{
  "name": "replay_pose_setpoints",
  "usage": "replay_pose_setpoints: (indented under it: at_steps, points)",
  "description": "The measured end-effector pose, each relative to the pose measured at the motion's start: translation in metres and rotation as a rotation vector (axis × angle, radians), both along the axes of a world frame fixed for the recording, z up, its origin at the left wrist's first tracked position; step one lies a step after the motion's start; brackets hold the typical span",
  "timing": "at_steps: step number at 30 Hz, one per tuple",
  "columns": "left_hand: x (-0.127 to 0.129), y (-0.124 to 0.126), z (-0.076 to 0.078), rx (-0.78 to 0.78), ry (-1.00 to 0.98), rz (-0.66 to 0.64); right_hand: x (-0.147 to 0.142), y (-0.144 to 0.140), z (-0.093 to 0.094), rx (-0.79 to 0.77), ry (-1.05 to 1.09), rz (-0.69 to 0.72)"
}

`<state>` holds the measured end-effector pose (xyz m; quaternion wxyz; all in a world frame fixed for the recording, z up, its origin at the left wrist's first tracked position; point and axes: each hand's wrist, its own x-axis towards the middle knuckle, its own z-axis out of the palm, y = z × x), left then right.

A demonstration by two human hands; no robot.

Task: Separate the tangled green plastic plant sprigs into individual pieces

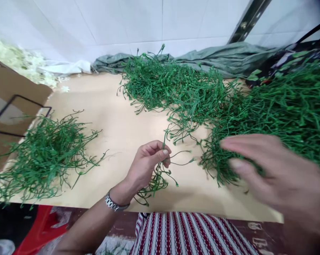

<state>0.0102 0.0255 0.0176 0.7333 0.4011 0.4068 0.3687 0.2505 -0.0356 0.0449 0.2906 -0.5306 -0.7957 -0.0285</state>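
Here, we pinch a thin green plastic stem [164, 139] between the thumb and fingers of our left hand [148, 163], above the near part of the bench [104, 95], with a loose bunch [157, 181] just below. Our right hand [276, 173], blurred, has its thumb and fingers parted at the big heap [290, 102]; we cannot tell whether it touches any stems. To our left, we have a smaller pile [45, 156].

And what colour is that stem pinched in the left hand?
Green. The stem in the left hand shows best in the head view.
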Motion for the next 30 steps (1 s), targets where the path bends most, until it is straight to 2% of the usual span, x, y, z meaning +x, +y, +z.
replay_pose_setpoints:
  at_steps: [2,4,6,9,11,15,19,22,25,30]
  points:
    - [0.006,-0.003,-0.001,-0.007,-0.055,0.01,-0.049,0.009,-0.004,-0.032,0.042,0.209]
    - [0.011,-0.006,-0.004,-0.028,-0.096,0.049,-0.082,0.016,-0.014,-0.075,0.044,0.212]
    - [0.013,-0.009,-0.008,-0.054,-0.124,0.105,-0.096,0.021,-0.027,-0.11,0.061,0.175]
    - [0.013,-0.01,-0.014,-0.074,-0.131,0.169,-0.094,0.021,-0.042,-0.136,0.083,0.136]
    - [0.012,-0.009,-0.016,-0.075,-0.105,0.212,-0.088,0.019,-0.044,-0.136,0.068,0.113]
    - [0.013,-0.007,-0.017,-0.104,-0.069,0.276,-0.081,0.013,-0.03,-0.118,-0.03,0.072]
    - [0.018,-0.007,-0.02,-0.099,-0.091,0.298,-0.086,0.012,-0.019,-0.097,-0.057,0.088]
    - [0.022,-0.009,-0.021,-0.083,-0.123,0.335,-0.093,0.016,-0.029,-0.195,0.019,0.137]
    - [0.024,-0.011,-0.021,-0.101,-0.135,0.351,-0.095,0.019,-0.045,-0.311,0.184,0.203]
    - [0.024,-0.011,-0.022,-0.208,-0.234,0.375,-0.09,0.019,-0.061,-0.436,0.395,0.26]
